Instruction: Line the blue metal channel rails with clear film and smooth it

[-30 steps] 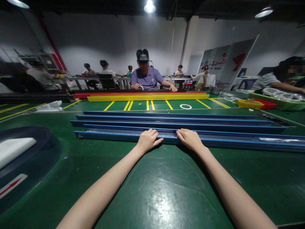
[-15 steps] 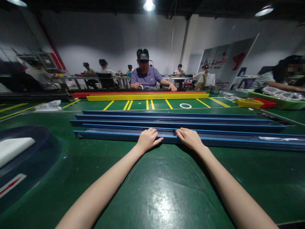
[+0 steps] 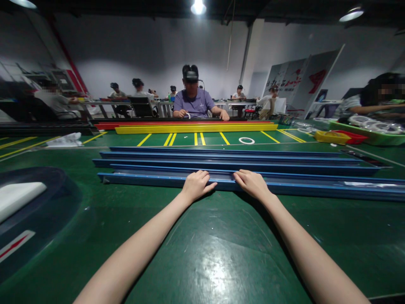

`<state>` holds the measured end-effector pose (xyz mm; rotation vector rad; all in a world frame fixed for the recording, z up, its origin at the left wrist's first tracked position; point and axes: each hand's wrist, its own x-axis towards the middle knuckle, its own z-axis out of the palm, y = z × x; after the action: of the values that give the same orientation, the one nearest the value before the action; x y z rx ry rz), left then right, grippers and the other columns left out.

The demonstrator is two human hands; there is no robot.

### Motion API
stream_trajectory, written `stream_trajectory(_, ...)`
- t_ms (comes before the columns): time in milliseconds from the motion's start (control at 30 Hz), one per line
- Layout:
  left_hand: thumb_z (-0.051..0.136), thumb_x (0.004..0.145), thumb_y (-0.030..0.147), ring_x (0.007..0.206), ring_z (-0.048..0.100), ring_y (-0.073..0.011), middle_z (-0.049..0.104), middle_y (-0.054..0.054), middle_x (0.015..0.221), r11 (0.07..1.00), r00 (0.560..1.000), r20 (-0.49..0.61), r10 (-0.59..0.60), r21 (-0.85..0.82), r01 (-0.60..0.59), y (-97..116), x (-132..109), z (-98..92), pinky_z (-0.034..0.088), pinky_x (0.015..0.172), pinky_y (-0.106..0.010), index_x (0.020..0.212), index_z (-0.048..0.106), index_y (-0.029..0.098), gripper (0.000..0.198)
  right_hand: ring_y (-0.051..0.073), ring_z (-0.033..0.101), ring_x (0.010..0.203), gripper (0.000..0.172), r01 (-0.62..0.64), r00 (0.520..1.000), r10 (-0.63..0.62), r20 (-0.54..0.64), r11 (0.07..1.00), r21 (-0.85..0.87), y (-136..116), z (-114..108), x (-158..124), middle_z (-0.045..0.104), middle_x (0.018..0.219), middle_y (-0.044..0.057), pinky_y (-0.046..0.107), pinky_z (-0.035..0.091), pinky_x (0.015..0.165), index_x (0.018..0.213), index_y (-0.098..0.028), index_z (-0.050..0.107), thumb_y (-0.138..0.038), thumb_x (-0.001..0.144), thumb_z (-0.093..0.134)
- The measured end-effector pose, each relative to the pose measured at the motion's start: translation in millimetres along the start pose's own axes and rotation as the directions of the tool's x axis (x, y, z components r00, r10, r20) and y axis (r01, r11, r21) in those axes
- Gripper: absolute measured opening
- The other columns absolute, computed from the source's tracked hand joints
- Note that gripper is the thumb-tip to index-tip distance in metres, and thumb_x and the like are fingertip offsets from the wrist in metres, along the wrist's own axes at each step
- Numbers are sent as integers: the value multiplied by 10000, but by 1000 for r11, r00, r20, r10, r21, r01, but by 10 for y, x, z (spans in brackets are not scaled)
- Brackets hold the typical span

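Note:
A long blue channel (image 3: 300,187) lies crosswise on the green table in front of me. My left hand (image 3: 196,185) is closed over its near wall, fingers curled inside and the thumb along the front. A short way to the right, my right hand (image 3: 251,182) grips the same wall, its fingertips bent over the edge. Between the two hands a stretch of the channel's wall is bare. Other blue channels (image 3: 152,163) lie parallel just behind it, touched by neither hand.
Farther back lie a yellow channel (image 3: 196,128) and a red one, with a co-worker (image 3: 193,101) seated behind them. A white ring (image 3: 246,140) rests on the striped table. Yellow tray (image 3: 331,137) and green tray (image 3: 384,138) stand right; a dark rounded object (image 3: 60,198) is left.
My hands and the blue channels stay where they were. Across the table, the co-worker's hand on the right side of the view has shifted slightly left.

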<state>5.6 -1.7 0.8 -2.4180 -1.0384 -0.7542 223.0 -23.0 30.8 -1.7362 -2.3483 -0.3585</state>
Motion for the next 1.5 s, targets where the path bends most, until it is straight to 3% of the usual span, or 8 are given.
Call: stream_trajectory(1500, 314, 828, 485, 605, 515, -134, 577, -28, 637, 997, 999, 35, -42, 65, 39, 11, 2, -1, 300, 527, -252, 626, 536, 164, 439, 107, 556, 700, 489, -25, 999, 24, 33, 999, 30, 19, 30, 34, 612, 789, -1, 219, 249, 519, 683, -204, 620, -381, 866, 203)
